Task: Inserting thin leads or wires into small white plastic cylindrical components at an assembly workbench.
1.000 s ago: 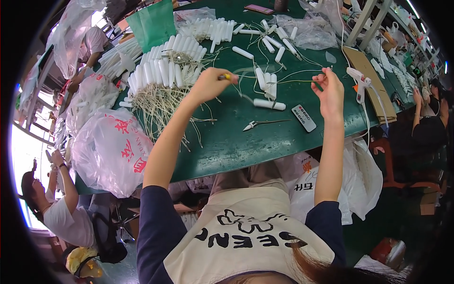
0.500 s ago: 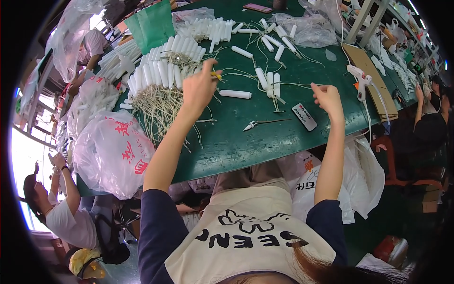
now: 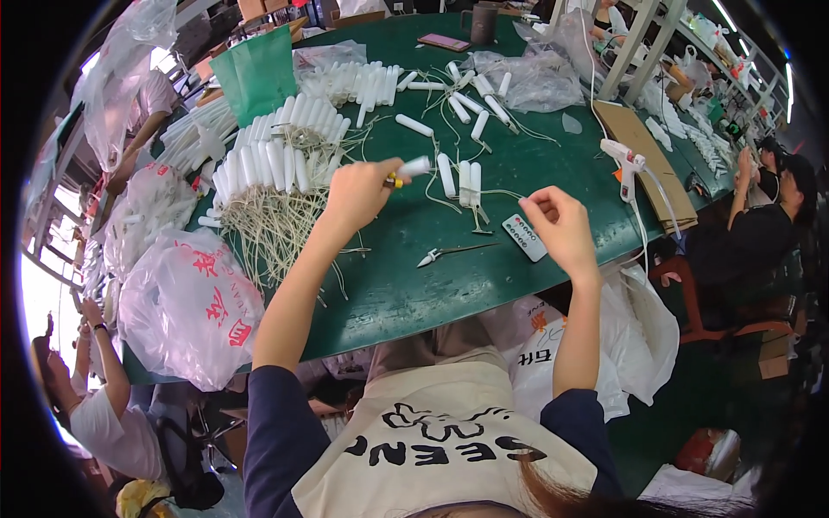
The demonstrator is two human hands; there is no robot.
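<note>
My left hand (image 3: 361,193) is closed around a white tube (image 3: 414,167), smeared a little by motion, and a small yellow-and-black piece (image 3: 394,181) shows at its fingers. With thumb and forefinger my right hand (image 3: 560,229) pinches a thin pale wire (image 3: 503,192) that leads to white tubes (image 3: 470,183) lying upright in the view at mid-table. Close under the right hand lies a grey remote control (image 3: 524,237) with dark buttons. A thin pointed tool with a white tip (image 3: 429,258) rests nearer the table edge.
Left of my left hand, rows of white tubes (image 3: 259,168) trail a tangle of pale wires (image 3: 268,229). More loose tubes (image 3: 471,104) are scattered farther back. A white glue gun (image 3: 623,157) stands by cardboard (image 3: 648,155) at right. A plastic bag (image 3: 186,302) bulges at the left edge.
The white tube lying beside my left hand is now lifted in it. My right hand has come left and lower, near the remote control. The whole view has shifted slightly.
</note>
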